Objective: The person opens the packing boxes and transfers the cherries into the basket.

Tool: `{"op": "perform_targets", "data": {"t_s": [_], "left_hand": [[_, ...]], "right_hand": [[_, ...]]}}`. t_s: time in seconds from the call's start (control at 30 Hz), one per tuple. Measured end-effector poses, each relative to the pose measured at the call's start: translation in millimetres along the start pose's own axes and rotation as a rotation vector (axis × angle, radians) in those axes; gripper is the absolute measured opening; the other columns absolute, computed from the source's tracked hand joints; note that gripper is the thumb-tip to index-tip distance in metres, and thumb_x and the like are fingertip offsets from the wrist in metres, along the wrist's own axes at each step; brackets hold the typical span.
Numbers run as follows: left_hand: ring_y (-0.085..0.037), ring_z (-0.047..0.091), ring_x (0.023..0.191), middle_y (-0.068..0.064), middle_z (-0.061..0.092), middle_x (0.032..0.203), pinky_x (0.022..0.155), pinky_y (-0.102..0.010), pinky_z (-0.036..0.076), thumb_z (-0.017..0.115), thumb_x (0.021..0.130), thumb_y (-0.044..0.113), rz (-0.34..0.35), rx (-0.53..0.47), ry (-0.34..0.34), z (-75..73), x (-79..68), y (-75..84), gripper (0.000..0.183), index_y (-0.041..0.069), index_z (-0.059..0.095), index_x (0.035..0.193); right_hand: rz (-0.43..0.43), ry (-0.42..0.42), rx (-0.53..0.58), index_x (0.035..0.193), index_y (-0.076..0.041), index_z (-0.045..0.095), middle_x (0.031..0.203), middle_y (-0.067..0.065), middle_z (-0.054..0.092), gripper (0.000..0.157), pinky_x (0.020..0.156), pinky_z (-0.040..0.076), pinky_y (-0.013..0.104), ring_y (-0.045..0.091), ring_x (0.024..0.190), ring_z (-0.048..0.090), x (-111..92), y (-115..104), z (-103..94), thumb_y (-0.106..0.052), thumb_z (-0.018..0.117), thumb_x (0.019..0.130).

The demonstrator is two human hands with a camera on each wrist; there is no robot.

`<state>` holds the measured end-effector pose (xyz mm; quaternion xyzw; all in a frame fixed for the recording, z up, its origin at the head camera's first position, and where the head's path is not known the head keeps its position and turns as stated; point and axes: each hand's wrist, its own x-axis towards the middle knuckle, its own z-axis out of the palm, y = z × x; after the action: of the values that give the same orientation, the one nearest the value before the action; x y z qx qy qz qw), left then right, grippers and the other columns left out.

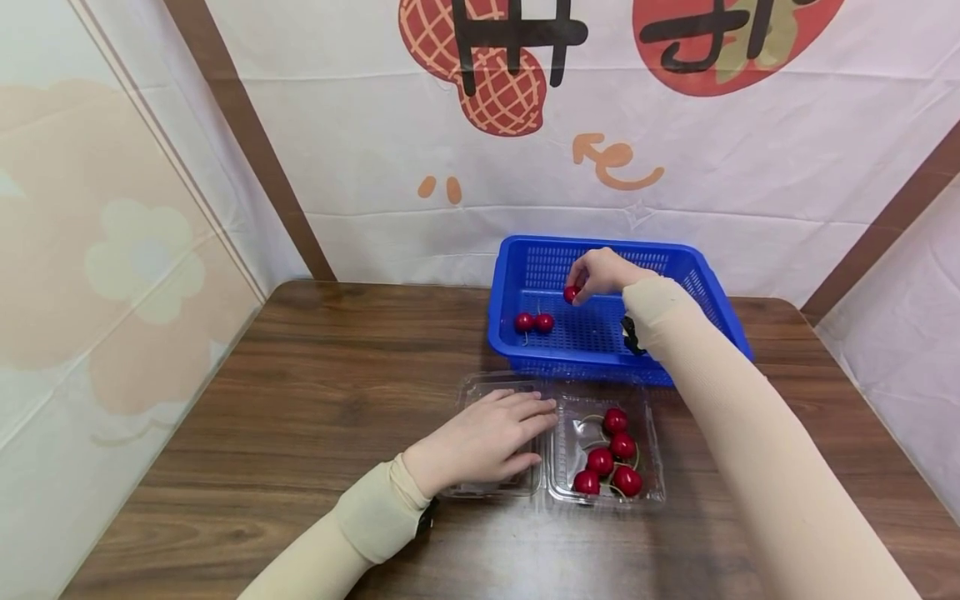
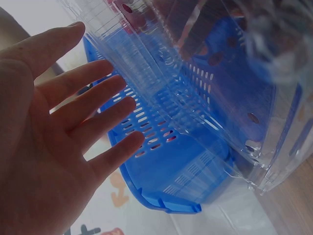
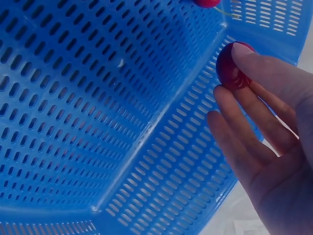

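Right grip (image 1: 607, 272) pinches a cherry (image 1: 572, 294) (red) — over the blue basket (image 1: 570, 358).

Cherry (image 1: 571, 295) in right hand (image 1: 604, 272) over blue basket (image 1: 570, 357), left hand (image 1: 483, 440) at clear container (image 1: 566, 446).

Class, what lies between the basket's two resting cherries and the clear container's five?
In the head view, the basket's near wall and the clear container's far rim lie between.

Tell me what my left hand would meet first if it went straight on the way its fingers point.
Most likely the clear tray that holds five cherries: your left hand points across its left edge, though whether it would clear the rim is unclear.
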<state>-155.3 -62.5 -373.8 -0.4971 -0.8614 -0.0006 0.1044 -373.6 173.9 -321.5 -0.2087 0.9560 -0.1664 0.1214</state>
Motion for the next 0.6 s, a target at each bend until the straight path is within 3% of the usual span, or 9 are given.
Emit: {"op": "perform_targets", "data": {"t_s": [0.6], "left_hand": [[-0.022, 0.048, 0.129, -0.003, 0.053, 0.139, 0.107, -0.038, 0.039, 0.059, 0.090, 0.041, -0.008, -0.007, -0.017, -2.1, 0.7, 0.5, 0.052, 0.013, 0.055, 0.133]], "right_hand": [[0.018, -0.076, -0.036, 0.095, -0.005, 0.070, 0.093, 0.008, 0.071, 0.023, 0.079, 0.052, 0.037, 0.021, 0.087, 0.064, 6.1, 5.2, 12.2, -0.013, 0.079, 0.075]]}}
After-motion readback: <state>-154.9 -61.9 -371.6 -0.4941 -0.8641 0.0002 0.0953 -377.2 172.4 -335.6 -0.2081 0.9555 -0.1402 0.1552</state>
